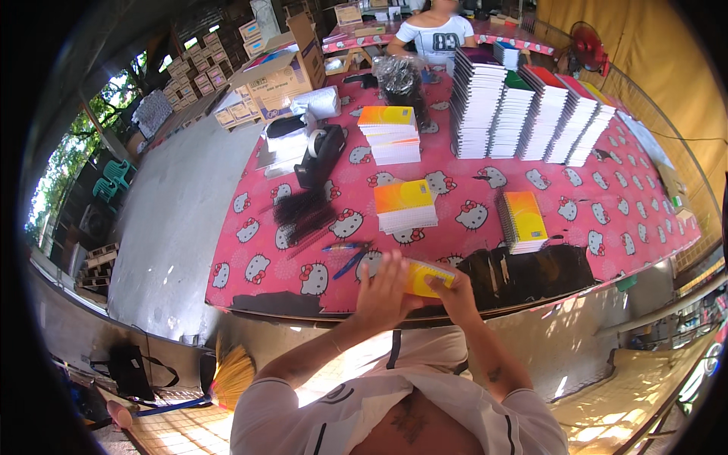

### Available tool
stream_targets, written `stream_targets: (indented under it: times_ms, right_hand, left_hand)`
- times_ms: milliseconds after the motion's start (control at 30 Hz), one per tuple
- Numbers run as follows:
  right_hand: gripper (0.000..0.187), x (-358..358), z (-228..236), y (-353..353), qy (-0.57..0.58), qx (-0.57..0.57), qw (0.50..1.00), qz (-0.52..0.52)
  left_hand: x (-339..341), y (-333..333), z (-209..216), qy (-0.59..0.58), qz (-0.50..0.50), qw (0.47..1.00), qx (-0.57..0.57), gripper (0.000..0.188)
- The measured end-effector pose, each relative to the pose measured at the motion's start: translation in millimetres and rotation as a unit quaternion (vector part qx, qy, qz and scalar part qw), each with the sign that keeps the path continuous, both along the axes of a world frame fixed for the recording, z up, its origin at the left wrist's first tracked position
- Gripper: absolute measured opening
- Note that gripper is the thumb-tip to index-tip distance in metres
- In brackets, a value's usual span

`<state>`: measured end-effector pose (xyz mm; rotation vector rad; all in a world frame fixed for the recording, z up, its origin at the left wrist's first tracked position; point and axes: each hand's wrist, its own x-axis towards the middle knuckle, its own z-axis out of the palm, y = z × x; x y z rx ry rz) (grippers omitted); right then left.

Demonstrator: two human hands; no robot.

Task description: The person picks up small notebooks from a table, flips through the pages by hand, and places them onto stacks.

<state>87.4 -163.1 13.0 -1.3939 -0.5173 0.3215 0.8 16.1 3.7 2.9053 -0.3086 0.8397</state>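
A small spiral notebook [430,279] with a yellow-orange cover is at the table's near edge, between my hands. My right hand [457,297] grips its right side, thumb on the cover. My left hand [383,292] lies against its left side with the fingers stretched out. Beyond them sits a short stack of like notebooks [406,203], slightly fanned at the bottom. Another yellow notebook stack [525,220] stands to the right, and a taller one [388,135] farther back. Near my left fingertips lies a blue pen [349,263], with another pen beside it.
Thin black strands [299,216] lie left, near a black tape dispenser [321,155]. Tall notebook stacks [478,106] line the far right. Behind are a cardboard box [277,85], a black plastic-wrapped bundle [400,82] and a seated person [438,38]. A dark torn patch [531,277] marks the pink tablecloth.
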Motion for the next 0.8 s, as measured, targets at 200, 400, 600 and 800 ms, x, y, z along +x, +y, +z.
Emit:
stream_targets:
  times_ms: [200, 400, 600, 800]
  right_hand:
    - [0.029, 1, 5, -2, 0.000, 0.034, 0.999, -0.041]
    - [0.030, 4, 4, -14, 0.012, -0.004, 1.000, 0.011]
    - [0.028, -4, 9, -17, 0.020, -0.017, 1.000, 0.009]
    - [0.030, -14, 5, -9, 0.018, -0.007, 1.000, -0.017]
  left_hand:
    - [4, -7, 22, 0.029, 0.004, 0.999, 0.012, 0.081]
    - [46, 24, 62, -0.022, -0.107, 0.990, -0.087, 0.027]
    - [33, 2, 100, 0.011, -0.039, 0.998, 0.042, 0.056]
    - [18, -8, 51, 0.004, 0.003, 0.998, 0.068, 0.080]
